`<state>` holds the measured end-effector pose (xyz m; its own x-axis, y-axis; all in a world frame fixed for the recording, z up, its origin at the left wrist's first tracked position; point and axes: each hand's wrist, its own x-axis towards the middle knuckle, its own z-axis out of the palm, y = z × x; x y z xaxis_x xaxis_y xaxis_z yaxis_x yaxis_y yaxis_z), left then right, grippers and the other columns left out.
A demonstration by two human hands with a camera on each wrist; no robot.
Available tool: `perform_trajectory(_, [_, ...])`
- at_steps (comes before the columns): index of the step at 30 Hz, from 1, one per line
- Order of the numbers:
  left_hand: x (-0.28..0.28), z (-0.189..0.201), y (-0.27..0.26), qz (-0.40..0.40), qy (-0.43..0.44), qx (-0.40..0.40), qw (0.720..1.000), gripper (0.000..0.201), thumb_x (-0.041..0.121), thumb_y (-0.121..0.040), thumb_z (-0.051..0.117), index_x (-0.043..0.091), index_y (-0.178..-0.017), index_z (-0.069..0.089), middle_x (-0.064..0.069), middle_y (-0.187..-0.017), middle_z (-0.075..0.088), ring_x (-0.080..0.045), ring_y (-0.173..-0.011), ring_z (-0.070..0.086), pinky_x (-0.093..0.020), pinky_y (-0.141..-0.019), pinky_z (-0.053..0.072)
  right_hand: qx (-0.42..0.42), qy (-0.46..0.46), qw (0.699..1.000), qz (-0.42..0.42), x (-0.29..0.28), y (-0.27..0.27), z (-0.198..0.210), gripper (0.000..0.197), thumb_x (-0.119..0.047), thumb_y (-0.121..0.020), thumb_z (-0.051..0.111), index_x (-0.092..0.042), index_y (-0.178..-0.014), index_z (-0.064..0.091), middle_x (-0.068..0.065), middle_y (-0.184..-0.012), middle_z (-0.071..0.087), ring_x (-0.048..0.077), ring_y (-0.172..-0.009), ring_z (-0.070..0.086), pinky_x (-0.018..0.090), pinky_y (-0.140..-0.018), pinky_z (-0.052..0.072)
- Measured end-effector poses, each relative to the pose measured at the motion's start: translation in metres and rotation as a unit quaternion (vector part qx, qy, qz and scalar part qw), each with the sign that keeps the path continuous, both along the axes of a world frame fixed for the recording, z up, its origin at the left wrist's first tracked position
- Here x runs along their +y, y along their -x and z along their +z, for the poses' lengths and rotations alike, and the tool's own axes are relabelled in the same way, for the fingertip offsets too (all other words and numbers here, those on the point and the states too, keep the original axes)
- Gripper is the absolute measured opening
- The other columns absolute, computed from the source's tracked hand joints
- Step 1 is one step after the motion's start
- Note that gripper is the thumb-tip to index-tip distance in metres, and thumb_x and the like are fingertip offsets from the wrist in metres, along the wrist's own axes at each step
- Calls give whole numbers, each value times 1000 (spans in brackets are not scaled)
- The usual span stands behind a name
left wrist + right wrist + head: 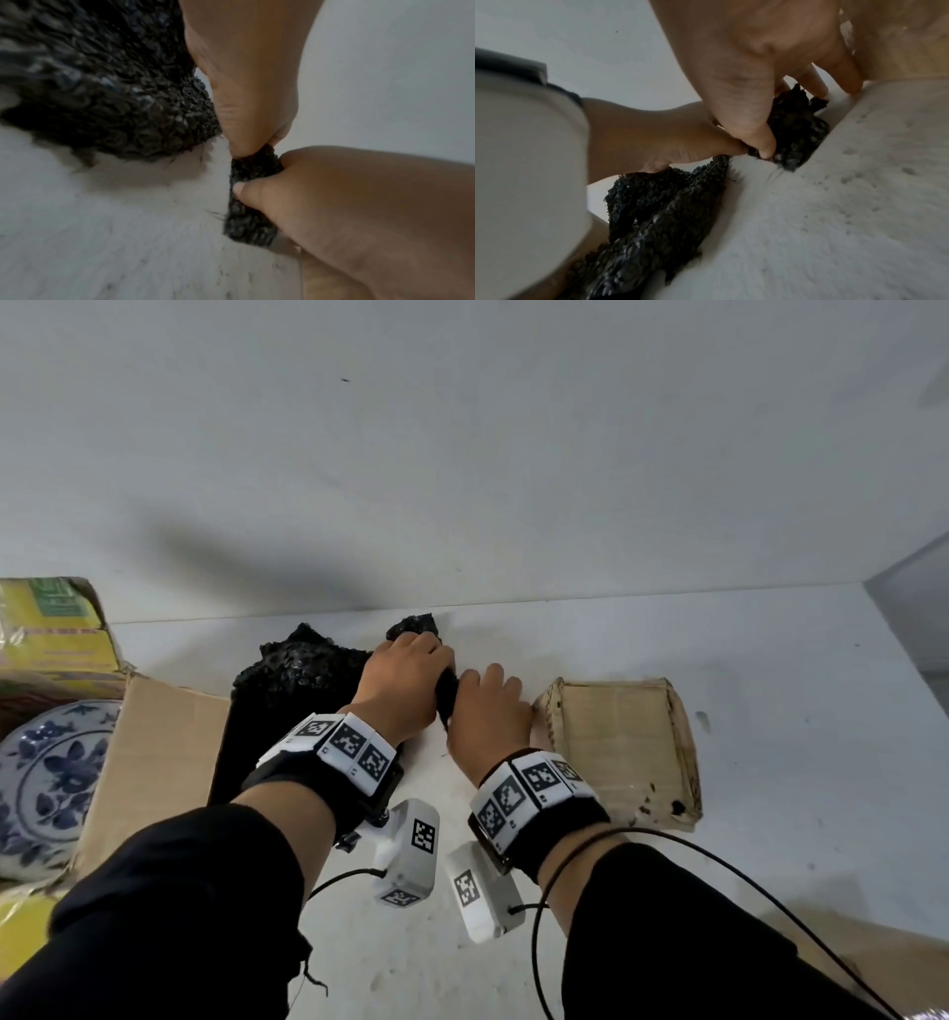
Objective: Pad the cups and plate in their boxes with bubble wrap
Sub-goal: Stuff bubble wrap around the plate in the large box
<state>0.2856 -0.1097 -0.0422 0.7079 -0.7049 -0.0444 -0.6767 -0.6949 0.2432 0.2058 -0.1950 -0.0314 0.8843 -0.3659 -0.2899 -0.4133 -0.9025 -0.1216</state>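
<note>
A crumpled sheet of black bubble wrap [298, 672] lies on the white table [770, 690] against the wall. My left hand [411, 677] and right hand [488, 706] meet at its right end, and both pinch the wrap close together. In the left wrist view my left thumb and fingers [244, 130] clamp the sheet, and my right thumb [243, 187] presses a narrow strip [250, 215] of it. In the right wrist view my right hand [759, 140] pinches that strip [795, 130]. A blue-and-white plate [49, 778] sits in an open cardboard box [154, 742] on the left. No cups show.
A flattened brown cardboard box [621, 752] lies just right of my right hand. A yellow printed carton [51, 629] stands at the far left behind the plate's box. The wall runs close behind the wrap. The table's right edge [904, 660] is near.
</note>
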Motion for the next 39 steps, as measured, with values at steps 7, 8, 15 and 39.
perform_trajectory(7, [3,41,9,15,98,-55,994,22,6,-73,61,20,-89,70,-2,-85,65,-31,-87,58,-36,-75,41,-153,-176,969,-86,-3,3,30,35,-22,-91,51,-6,-118,36,12,-111,53,33,-92,59,33,-61,36])
perform_trajectory(8, [6,50,11,16,105,-67,992,22,7,-73,63,21,-89,70,-1,-84,66,-30,-88,58,-37,-76,41,-174,-188,963,-85,-2,4,37,31,-21,-92,49,-7,-116,37,12,-108,56,33,-90,60,33,-61,36])
perform_trajectory(15, [40,103,41,51,173,-119,976,57,20,-76,69,23,-130,51,1,-124,56,-23,-118,49,-37,-93,40,-273,-187,943,-34,-3,23,87,20,-17,-93,50,-10,-111,46,9,-94,63,30,-83,60,30,-59,36])
perform_trajectory(39, [316,88,69,411,152,-67,896,52,11,-76,67,11,-127,54,-12,-140,44,-31,-127,41,-44,-105,34,-252,-245,927,134,206,-23,100,21,-6,-85,58,-19,-100,67,7,-99,51,20,-69,48,26,-65,39])
